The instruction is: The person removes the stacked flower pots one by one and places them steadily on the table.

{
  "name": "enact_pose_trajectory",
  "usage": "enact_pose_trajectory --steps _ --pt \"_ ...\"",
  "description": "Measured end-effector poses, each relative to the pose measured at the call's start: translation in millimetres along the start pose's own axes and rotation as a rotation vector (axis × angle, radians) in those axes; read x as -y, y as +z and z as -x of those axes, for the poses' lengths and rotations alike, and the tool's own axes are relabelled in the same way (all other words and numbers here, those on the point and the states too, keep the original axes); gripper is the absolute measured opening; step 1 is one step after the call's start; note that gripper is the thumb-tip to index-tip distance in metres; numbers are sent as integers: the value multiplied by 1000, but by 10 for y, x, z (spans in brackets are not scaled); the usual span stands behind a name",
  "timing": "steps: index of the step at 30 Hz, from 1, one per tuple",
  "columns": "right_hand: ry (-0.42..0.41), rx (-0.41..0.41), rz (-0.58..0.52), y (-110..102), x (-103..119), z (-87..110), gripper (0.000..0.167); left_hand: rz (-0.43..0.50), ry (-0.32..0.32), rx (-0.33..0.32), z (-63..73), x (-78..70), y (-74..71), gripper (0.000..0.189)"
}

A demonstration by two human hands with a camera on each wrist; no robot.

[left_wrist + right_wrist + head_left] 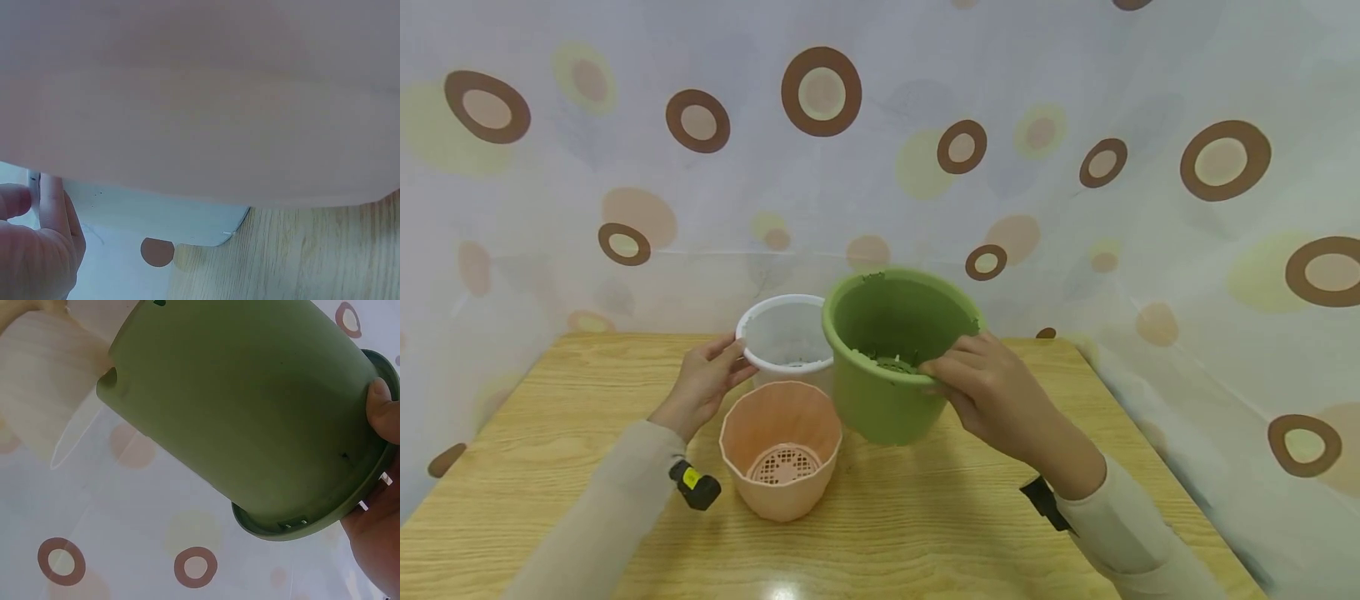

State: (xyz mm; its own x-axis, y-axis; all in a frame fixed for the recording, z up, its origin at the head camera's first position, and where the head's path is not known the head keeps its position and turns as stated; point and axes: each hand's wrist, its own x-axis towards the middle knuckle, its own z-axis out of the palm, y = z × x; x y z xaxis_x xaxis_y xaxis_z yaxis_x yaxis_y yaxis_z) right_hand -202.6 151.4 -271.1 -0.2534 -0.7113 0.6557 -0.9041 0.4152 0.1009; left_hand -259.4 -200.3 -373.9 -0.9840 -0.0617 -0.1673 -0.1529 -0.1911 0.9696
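A green plastic pot [887, 408] is held tilted at the middle of the head view, its mouth turned toward me. My right hand [1000, 392] grips its rim; in the right wrist view the thumb lies on the outside of the green wall [250, 406]. Behind and to its left is a white pot [786, 321], partly hidden by the green one. My left hand [703, 383] pinches the white pot's left rim between thumb and fingers, as the left wrist view shows. In front stands a fluted peach pot [778, 496] with a lattice base; it fills the upper left wrist view.
All this is over a wood-grain table [955, 533]. Behind and to the right hangs a pale sheet [865, 183] printed with brown rings and soft spots, close to the table's back edge. Black straps with small devices [700, 490] sit on both wrists.
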Motion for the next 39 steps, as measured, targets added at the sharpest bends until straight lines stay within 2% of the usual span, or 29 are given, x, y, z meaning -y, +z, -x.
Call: enact_pose_trajectory --steps 5,11,16,17,20,24,39 --pt "-6 -22 9 -44 15 98 8 -11 -5 -1 -8 7 -8 56" --pt "-3 -39 26 -67 34 215 26 -17 -8 -1 -14 -1 -15 58" --pt "18 -35 26 -32 50 340 31 -12 -7 -1 -13 -4 -14 58" --pt "18 -34 23 -19 56 365 30 -14 -6 0 -12 -4 -14 58" --pt "27 -23 14 28 81 449 10 -11 -3 0 -9 -4 -15 57" --pt "37 -11 10 103 128 566 37 1 0 2 -12 5 -15 57" --pt "37 -57 -2 345 181 885 32 8 0 3 -14 2 -5 56"
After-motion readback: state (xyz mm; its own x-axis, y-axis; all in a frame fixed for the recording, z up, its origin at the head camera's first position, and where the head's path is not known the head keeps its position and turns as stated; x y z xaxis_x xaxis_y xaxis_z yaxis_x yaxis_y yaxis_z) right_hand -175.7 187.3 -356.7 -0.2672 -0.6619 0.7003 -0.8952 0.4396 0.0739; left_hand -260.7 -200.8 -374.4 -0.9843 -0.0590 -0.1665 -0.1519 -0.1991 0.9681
